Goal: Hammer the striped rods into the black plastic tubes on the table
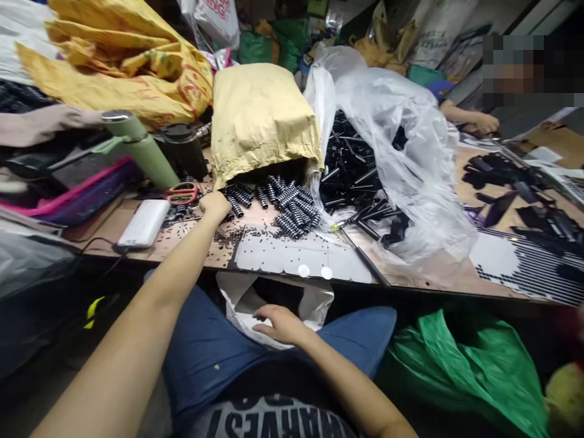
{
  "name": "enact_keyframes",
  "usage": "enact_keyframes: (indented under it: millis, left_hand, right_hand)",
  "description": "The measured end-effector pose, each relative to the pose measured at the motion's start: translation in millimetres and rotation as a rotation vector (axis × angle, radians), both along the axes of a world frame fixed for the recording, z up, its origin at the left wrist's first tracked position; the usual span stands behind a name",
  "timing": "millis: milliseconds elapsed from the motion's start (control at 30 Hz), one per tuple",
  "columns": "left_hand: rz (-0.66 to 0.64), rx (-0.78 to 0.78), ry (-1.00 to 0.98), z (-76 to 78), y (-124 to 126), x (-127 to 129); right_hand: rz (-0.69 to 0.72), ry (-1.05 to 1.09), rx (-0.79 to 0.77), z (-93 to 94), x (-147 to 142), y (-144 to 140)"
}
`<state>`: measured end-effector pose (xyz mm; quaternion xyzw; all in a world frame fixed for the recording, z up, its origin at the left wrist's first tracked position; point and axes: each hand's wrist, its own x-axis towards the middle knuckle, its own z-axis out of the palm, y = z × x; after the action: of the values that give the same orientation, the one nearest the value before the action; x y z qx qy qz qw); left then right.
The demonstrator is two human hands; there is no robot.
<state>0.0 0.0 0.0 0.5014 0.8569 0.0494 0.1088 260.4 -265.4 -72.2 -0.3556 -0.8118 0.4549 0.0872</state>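
My left hand [215,208] is stretched forward over the table, closed at the lower left corner of a yellow paper sack [264,115]. The sack lies on its side with its mouth facing me. Black pieces with pale stripes [296,210] spill from that mouth in a heap. My right hand [283,325] hangs over my lap with its fingers apart and nothing in it. Below it, a white bag [235,295] gapes between my knees.
Red-handled scissors [182,193], a white power bank [145,224] and a green bottle [141,152] stand or lie at left. Clear plastic [410,176] holds black parts [349,164]. A screwdriver [365,258] crosses the table's edge. A co-worker's hand [486,123] is at far right.
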Motion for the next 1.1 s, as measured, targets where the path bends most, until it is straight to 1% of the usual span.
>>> enact_keyframes:
  millis: [33,67,100,133,200,233,267,300,333,400,433,467,500,533,600,667,700,767,800,833,867,900,967,1033,1067,1100]
  left_hand:
    - [-0.004,0.001,-0.017,-1.8,1.9,2.8]
    - [-0.007,0.008,-0.032,-3.3,1.5,5.7]
    - [-0.011,0.037,-0.043,-4.3,-0.9,8.8]
    - [-0.019,0.100,-0.054,-4.5,-5.0,12.1]
    - [-0.045,0.323,-0.124,-2.0,-16.7,19.7]
    - [-0.062,0.456,-0.216,0.6,-23.7,24.5]
    - [-0.068,0.575,-0.359,4.1,-31.2,30.3]
    - [-0.049,0.655,-0.549,8.0,-39.1,37.1]
    - [-0.011,0.684,-0.773,12.0,-47.5,44.7]
    - [0.081,0.629,-1.213,19.1,-66.0,61.5]
    - [0.121,0.577,-1.383,21.5,-76.0,70.1]
    - [0.141,0.525,-1.509,23.0,-86.4,78.4]
    - [0.142,0.480,-1.591,23.6,-96.8,86.4]
    - [0.130,0.445,-1.636,23.2,-106.9,94.1]
    - [0.078,0.415,-1.643,21.2,-124.6,109.7]
    - [0.010,0.413,-1.599,19.2,-137.3,126.7]
    - [-0.017,0.411,-1.579,18.7,-141.7,135.7]
    - [-0.060,0.378,-1.569,19.2,-147.4,153.4]
    - [-0.082,0.345,-1.575,19.9,-149.3,161.3]
    - [-0.096,0.314,-1.582,20.7,-151.0,168.0]
    - [-0.097,0.290,-1.587,21.3,-152.8,173.3]
    - [-0.088,0.273,-1.590,21.6,-154.8,177.1]
    - [-0.061,0.254,-1.597,20.9,-159.3,180.7]
    - [-0.065,0.240,-1.595,18.7,-163.8,180.9]
    - [-0.085,0.234,-1.587,17.3,-165.8,180.5]
    - [-0.105,0.237,-1.582,15.9,-167.3,179.9]
  right_hand:
    - [0.001,0.081,0.073,18.6,8.9,10.9]
    - [-0.052,0.135,0.153,36.6,21.1,25.8]
    - [-0.168,0.149,0.254,53.2,36.5,44.3]
    - [-0.326,0.130,0.369,67.5,54.6,65.7]
    - [-0.636,0.012,0.574,87.6,94.2,112.9]
    - [-0.747,-0.088,0.624,93.2,113.4,136.3]
    - [-0.859,-0.195,0.654,96.2,130.6,158.4]
    - [-0.982,-0.299,0.646,97.1,145.0,178.4]
    - [-1.108,-0.365,0.605,96.6,156.4,195.9]
    - [-1.261,-0.371,0.503,93.5,170.2,222.7]
    - [-1.293,-0.351,0.461,92.0,173.2,232.0]
    - [-1.300,-0.308,0.440,90.8,174.1,238.5]
    - [-1.295,-0.234,0.439,90.0,173.2,242.3]
    - [-1.281,-0.122,0.447,89.5,170.6,243.2]
    - [-1.224,0.203,0.423,88.8,160.4,236.5]
    - [-1.096,0.533,0.278,87.0,144.1,218.7]
    - [-1.011,0.626,0.172,85.6,134.3,206.3]
    - [-0.835,0.680,-0.023,82.9,113.8,177.6]
    - [-0.754,0.661,-0.087,82.1,104.3,162.6]
    - [-0.684,0.627,-0.115,82.3,96.1,148.2]
    - [-0.633,0.583,-0.097,83.6,89.5,135.0]
    - [-0.590,0.529,-0.028,86.0,84.7,123.5]
    - [-0.492,0.382,0.215,93.2,80.2,106.9]
    - [-0.362,0.204,0.462,100.4,80.1,98.3]
    - [-0.301,0.123,0.539,102.5,80.8,96.4]
    - [-0.265,0.062,0.583,103.2,81.7,95.6]
